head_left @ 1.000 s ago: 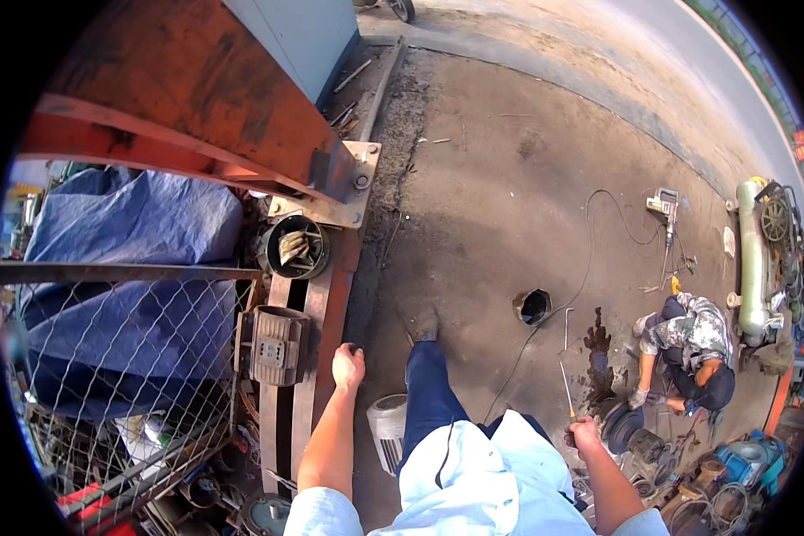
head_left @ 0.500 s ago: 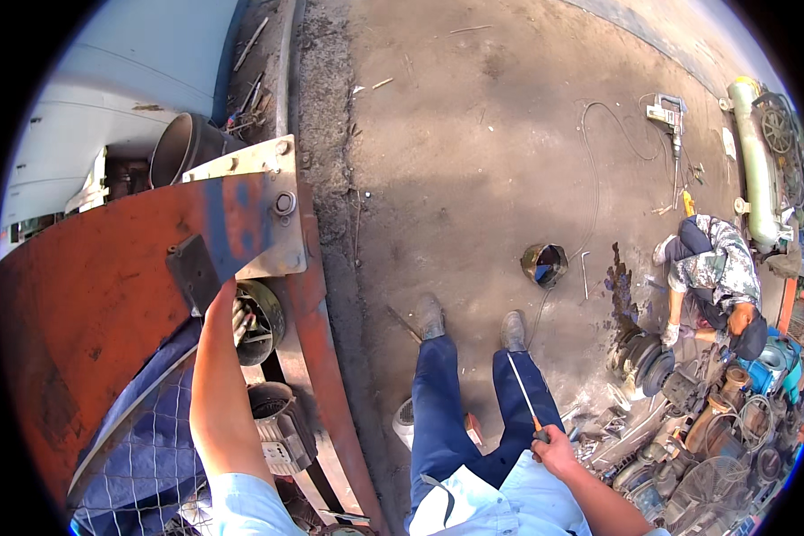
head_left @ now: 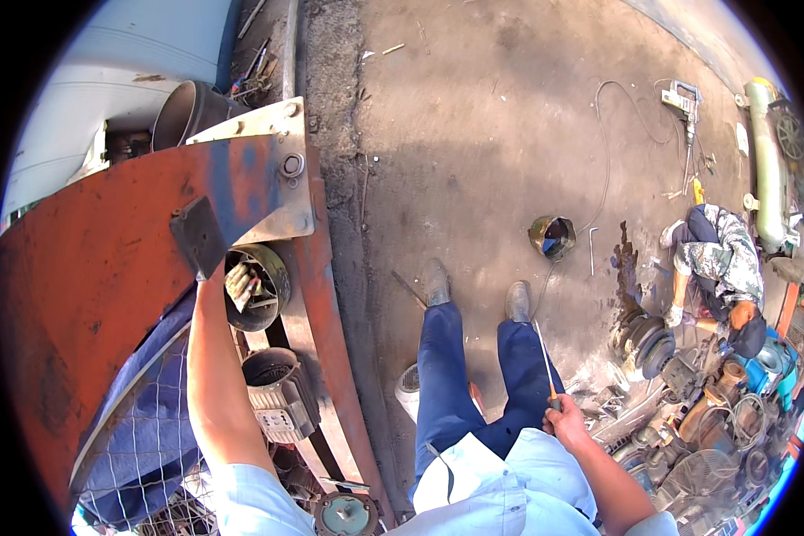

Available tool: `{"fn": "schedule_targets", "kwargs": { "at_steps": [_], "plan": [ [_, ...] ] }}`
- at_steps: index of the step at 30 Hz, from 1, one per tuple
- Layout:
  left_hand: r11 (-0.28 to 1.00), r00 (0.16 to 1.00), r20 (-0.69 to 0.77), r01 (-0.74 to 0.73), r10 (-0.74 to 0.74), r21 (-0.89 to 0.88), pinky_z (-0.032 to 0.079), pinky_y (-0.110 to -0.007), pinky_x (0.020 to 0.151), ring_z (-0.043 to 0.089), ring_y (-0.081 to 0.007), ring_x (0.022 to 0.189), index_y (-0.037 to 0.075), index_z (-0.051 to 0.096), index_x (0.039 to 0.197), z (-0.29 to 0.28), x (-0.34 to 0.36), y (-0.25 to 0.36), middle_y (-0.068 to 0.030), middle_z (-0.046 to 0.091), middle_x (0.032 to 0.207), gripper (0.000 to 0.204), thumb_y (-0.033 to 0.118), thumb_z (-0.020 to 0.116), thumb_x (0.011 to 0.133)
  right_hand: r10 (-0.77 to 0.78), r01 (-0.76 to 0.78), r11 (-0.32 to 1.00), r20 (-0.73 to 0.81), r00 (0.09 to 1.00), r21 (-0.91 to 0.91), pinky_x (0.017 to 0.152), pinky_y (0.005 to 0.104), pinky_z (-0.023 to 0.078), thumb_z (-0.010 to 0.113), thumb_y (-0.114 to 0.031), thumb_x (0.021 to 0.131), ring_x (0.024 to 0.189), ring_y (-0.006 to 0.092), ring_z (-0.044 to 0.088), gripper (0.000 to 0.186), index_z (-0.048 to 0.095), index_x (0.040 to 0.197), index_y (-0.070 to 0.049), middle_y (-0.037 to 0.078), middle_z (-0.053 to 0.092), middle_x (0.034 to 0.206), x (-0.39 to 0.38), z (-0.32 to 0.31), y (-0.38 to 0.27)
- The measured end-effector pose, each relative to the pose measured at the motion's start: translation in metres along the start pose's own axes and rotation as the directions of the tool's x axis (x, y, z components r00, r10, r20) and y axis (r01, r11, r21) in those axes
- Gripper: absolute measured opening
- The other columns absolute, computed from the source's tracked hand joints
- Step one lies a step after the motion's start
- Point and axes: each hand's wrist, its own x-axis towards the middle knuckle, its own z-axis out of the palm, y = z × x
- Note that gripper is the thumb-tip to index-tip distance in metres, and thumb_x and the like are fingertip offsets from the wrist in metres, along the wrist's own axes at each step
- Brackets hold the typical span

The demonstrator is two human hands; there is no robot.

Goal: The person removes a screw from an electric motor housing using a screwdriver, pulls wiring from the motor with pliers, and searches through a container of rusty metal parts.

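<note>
My left arm reaches up beside an orange steel beam [head_left: 98,250]; my left hand [head_left: 209,279] is mostly hidden at a dark rectangular piece [head_left: 196,234], its fingers out of sight. Just right of that hand, a round metal drum [head_left: 275,288] holds pale gloves [head_left: 241,284]. A finned motor housing [head_left: 277,402] sits below it. My right hand [head_left: 565,420] is closed on the orange-and-black handle of a long thin screwdriver [head_left: 542,355], held pointing forward over my right leg.
A co-worker [head_left: 719,255] crouches at right by a round machine part [head_left: 643,348]. A short pipe [head_left: 551,236] lies ahead, with a corded power drill [head_left: 683,112] beyond. A green tank [head_left: 762,165] and piled parts [head_left: 715,429] line the right; mesh fencing [head_left: 147,438] is lower left.
The view has swung, bringing the orange beam low and left. My left hand has risen from the rail to the dark piece. The co-worker's legs have shifted in view.
</note>
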Motion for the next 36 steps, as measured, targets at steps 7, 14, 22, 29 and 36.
{"fn": "schedule_targets", "kwargs": {
  "at_steps": [7, 14, 22, 29, 36],
  "plan": [
    [0.993, 0.992, -0.066, -0.108, 0.111, 0.048, 0.051, -0.048, 0.086, 0.061, -0.0405, 0.103, 0.004, 0.064, 0.109, -0.067, -0.066, 0.050, -0.0195, 0.066, 0.110, 0.022, 0.007, 0.062, 0.088, -0.162, 0.169, 0.982, 0.082, 0.983, -0.083, 0.054, 0.0294, 0.048, 0.060, 0.000, 0.091, 0.059, 0.0130, 0.056, 0.015, 0.050, 0.101, -0.005, 0.005, 0.057, 0.076, -0.005, -0.012, -0.002],
    [0.984, 0.982, 0.056, -0.180, 0.180, 0.001, 0.050, -0.046, 0.074, 0.058, -0.0365, 0.087, 0.004, 0.057, 0.093, -0.192, -0.197, 0.158, -0.0157, 0.056, 0.091, 0.013, 0.000, 0.060, 0.081, -0.378, 0.393, 0.911, 0.128, 0.917, -0.127, 0.051, 0.0267, 0.049, 0.063, -0.006, 0.093, 0.057, 0.0107, 0.059, 0.010, 0.054, 0.092, -0.007, 0.003, 0.062, 0.077, -0.038, -0.013, -0.056],
    [0.874, 0.904, -0.010, -0.415, 0.427, -0.251, 0.047, -0.040, 0.076, 0.059, -0.0275, 0.092, 0.007, 0.066, 0.102, -0.336, -0.368, 0.382, -0.0079, 0.058, 0.094, 0.033, 0.002, 0.068, 0.069, -0.617, 0.622, 0.750, 0.578, 0.534, 0.226, 0.054, 0.0251, 0.047, 0.072, -0.027, 0.093, 0.062, 0.0104, 0.056, 0.052, 0.051, 0.132, 0.001, 0.010, 0.063, 0.107, -0.147, -0.010, -0.121],
    [0.783, 0.865, -0.293, -0.496, 0.407, -0.376, 0.049, -0.038, 0.081, 0.060, -0.0230, 0.092, 0.007, 0.070, 0.098, -0.386, -0.437, 0.501, -0.0049, 0.059, 0.094, 0.034, 0.007, 0.070, 0.064, -0.617, 0.564, 0.737, 0.709, 0.340, 0.372, 0.055, 0.0226, 0.047, 0.077, -0.038, 0.087, 0.068, 0.0109, 0.060, 0.070, 0.046, 0.135, 0.002, 0.007, 0.063, 0.098, -0.206, -0.095, -0.109],
    [0.785, 0.852, -0.449, -0.464, 0.269, -0.411, 0.050, -0.044, 0.086, 0.060, -0.0322, 0.105, 0.006, 0.071, 0.097, -0.405, -0.447, 0.531, -0.0124, 0.063, 0.113, 0.038, 0.019, 0.085, 0.064, -0.698, 0.624, 0.667, 0.635, 0.331, 0.407, 0.056, 0.0216, 0.052, 0.076, -0.035, 0.087, 0.070, 0.0123, 0.065, 0.070, 0.044, 0.137, 0.002, 0.008, 0.064, 0.101, -0.224, -0.142, -0.096]
  ]
}}
